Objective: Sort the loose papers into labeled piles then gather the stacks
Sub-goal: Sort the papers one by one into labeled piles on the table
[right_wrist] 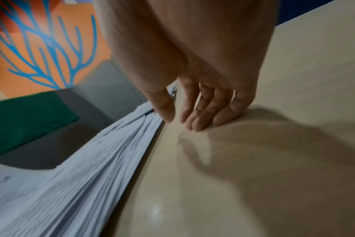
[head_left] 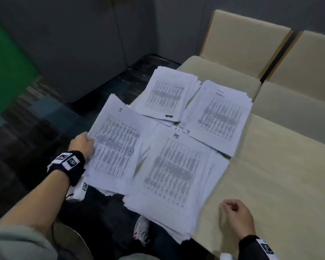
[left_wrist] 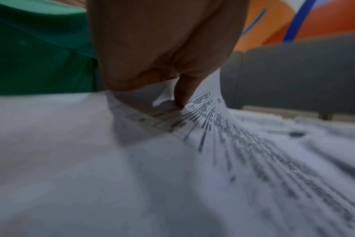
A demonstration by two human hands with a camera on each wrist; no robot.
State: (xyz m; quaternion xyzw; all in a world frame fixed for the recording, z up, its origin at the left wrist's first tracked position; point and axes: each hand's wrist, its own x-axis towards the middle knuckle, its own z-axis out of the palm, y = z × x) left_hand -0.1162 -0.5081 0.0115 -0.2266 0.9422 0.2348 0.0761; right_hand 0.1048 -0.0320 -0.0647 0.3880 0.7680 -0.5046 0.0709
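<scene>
Four piles of printed sheets crowded the desk's [head_left: 270,175] left end, with two cream chairs [head_left: 238,53] behind its far edge. The near pile [head_left: 173,173] read "HR" and overhung the front edge. The left hand [head_left: 82,145] gripped the left edge of the tilted "IT" stack [head_left: 114,145], thumb [left_wrist: 182,91] on top. The right hand [head_left: 235,216] rested on bare desk just beside the HR pile, fingers [right_wrist: 203,110] loosely curled, holding nothing.

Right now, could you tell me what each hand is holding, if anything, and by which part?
The left hand grips the IT pile by its left edge, thumb on top. The right hand holds nothing; it rests on the table.
</scene>
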